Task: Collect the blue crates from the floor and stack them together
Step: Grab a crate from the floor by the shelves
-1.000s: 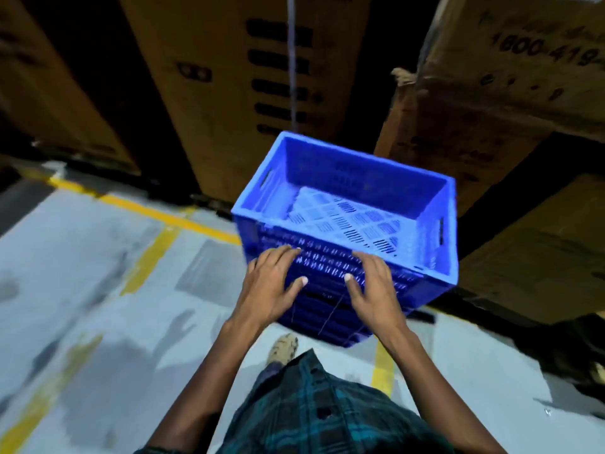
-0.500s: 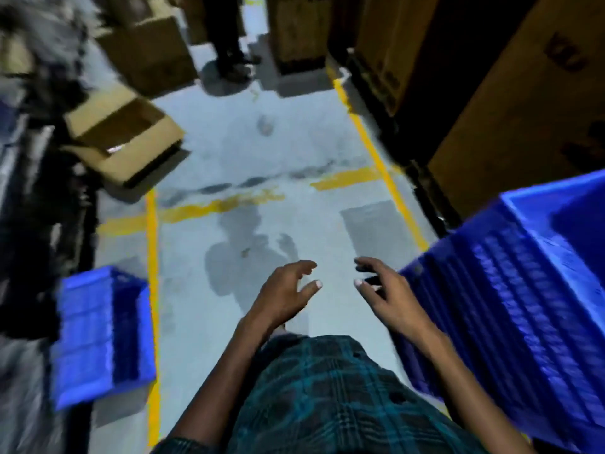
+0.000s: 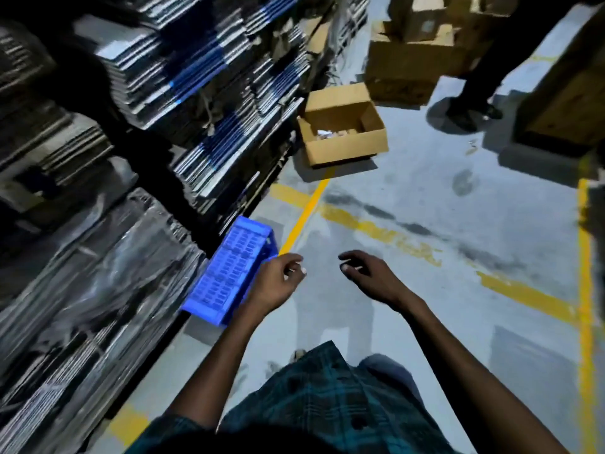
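One blue crate (image 3: 230, 270) lies on the grey floor at the left, turned so its slotted bottom faces up, close against the pallet stacks. My left hand (image 3: 276, 283) hangs in front of the crate's right end with fingers loosely curled and holds nothing. My right hand (image 3: 370, 276) is stretched out beside it over bare floor, fingers relaxed and spread, also holding nothing. The stack of blue crates from earlier is out of view.
Tall stacks of flattened, wrapped cartons (image 3: 131, 126) fill the left side. An open cardboard box (image 3: 342, 126) sits on the floor ahead, with more boxes (image 3: 412, 54) behind it. Another person's legs (image 3: 471, 90) stand at the upper right. Yellow lines (image 3: 376, 227) cross the floor.
My hands left the stacked blue crate. My view swung left across the aisle, and the lone crate on the floor now lies just in front of my left hand.
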Action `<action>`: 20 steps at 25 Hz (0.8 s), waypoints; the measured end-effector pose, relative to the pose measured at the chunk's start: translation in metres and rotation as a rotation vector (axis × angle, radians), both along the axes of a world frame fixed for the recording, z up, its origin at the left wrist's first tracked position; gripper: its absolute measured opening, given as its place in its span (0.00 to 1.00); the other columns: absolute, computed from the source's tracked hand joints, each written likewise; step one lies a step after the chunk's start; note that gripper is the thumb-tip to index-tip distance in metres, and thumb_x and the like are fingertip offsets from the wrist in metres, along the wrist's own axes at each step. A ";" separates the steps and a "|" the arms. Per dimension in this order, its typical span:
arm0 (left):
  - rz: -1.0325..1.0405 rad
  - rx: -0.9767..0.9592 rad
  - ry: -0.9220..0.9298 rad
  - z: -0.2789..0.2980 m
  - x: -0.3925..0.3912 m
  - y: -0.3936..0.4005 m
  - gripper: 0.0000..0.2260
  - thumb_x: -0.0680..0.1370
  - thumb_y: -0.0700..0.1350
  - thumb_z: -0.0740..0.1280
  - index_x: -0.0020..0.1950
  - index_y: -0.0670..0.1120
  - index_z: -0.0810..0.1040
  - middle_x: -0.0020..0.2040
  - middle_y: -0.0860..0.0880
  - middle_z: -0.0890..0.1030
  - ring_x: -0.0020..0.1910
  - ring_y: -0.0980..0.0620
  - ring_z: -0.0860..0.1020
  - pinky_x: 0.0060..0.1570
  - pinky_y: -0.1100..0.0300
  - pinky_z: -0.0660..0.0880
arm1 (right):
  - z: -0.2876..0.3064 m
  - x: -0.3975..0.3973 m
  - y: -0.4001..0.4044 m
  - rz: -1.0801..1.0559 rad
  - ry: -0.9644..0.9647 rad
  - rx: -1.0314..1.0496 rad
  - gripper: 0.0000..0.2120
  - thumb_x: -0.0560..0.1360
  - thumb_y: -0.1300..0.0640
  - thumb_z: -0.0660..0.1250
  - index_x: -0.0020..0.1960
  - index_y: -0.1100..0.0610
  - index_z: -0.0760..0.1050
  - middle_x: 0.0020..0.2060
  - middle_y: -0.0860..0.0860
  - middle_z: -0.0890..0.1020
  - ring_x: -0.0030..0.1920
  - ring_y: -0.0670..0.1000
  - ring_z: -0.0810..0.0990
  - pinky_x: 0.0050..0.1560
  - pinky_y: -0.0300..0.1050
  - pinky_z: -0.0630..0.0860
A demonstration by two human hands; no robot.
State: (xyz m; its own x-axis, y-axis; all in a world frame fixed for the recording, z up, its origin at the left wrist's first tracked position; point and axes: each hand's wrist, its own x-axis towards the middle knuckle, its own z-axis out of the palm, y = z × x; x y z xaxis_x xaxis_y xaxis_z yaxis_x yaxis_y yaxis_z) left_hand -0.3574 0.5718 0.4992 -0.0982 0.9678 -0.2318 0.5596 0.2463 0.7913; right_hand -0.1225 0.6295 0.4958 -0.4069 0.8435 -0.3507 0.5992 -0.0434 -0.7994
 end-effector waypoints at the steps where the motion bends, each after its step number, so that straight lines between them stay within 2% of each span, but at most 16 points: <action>1: 0.076 -0.016 0.008 -0.004 -0.024 0.013 0.13 0.77 0.45 0.70 0.60 0.44 0.81 0.46 0.47 0.85 0.45 0.52 0.82 0.49 0.61 0.77 | -0.007 -0.028 0.022 0.046 -0.006 -0.014 0.16 0.78 0.47 0.64 0.64 0.50 0.75 0.55 0.48 0.82 0.52 0.48 0.82 0.53 0.46 0.78; 5: 0.322 -0.097 0.050 -0.032 -0.097 0.056 0.14 0.73 0.48 0.67 0.57 0.47 0.83 0.47 0.45 0.86 0.49 0.48 0.83 0.52 0.55 0.79 | -0.037 -0.113 0.098 0.253 -0.061 -0.078 0.16 0.78 0.51 0.65 0.64 0.55 0.76 0.49 0.48 0.80 0.48 0.49 0.80 0.46 0.41 0.72; 7: 0.385 -0.154 0.053 -0.050 -0.127 0.082 0.13 0.74 0.47 0.67 0.56 0.45 0.83 0.46 0.44 0.86 0.47 0.46 0.83 0.50 0.56 0.78 | -0.051 -0.149 0.144 0.309 -0.091 -0.137 0.15 0.78 0.53 0.65 0.63 0.57 0.75 0.47 0.52 0.81 0.44 0.50 0.79 0.40 0.39 0.72; 10: 0.433 -0.235 0.089 -0.073 -0.161 0.118 0.12 0.75 0.44 0.69 0.56 0.41 0.82 0.45 0.39 0.85 0.47 0.42 0.83 0.46 0.57 0.74 | -0.080 -0.203 0.205 0.245 -0.097 -0.245 0.12 0.77 0.56 0.65 0.60 0.58 0.77 0.44 0.58 0.81 0.39 0.53 0.77 0.32 0.40 0.70; 14: 0.506 -0.327 0.114 -0.111 -0.195 0.153 0.10 0.76 0.38 0.69 0.56 0.38 0.81 0.48 0.39 0.84 0.47 0.46 0.82 0.44 0.64 0.69 | -0.122 -0.274 0.258 0.084 0.024 -0.448 0.04 0.77 0.59 0.63 0.50 0.56 0.76 0.40 0.55 0.79 0.30 0.52 0.75 0.28 0.38 0.66; 17: 0.538 -0.421 0.114 -0.181 -0.215 0.169 0.12 0.76 0.43 0.67 0.56 0.38 0.81 0.47 0.37 0.85 0.50 0.42 0.83 0.51 0.56 0.76 | -0.177 -0.317 0.281 -0.014 0.025 -0.658 0.09 0.78 0.59 0.60 0.40 0.52 0.73 0.32 0.50 0.78 0.21 0.47 0.74 0.22 0.33 0.62; 20: 0.548 -0.485 0.180 -0.273 -0.224 0.177 0.23 0.71 0.51 0.63 0.59 0.38 0.79 0.50 0.34 0.84 0.53 0.37 0.82 0.53 0.48 0.77 | -0.261 -0.341 0.286 -0.044 -0.020 -0.676 0.11 0.79 0.60 0.59 0.39 0.51 0.71 0.34 0.52 0.75 0.20 0.45 0.73 0.23 0.32 0.65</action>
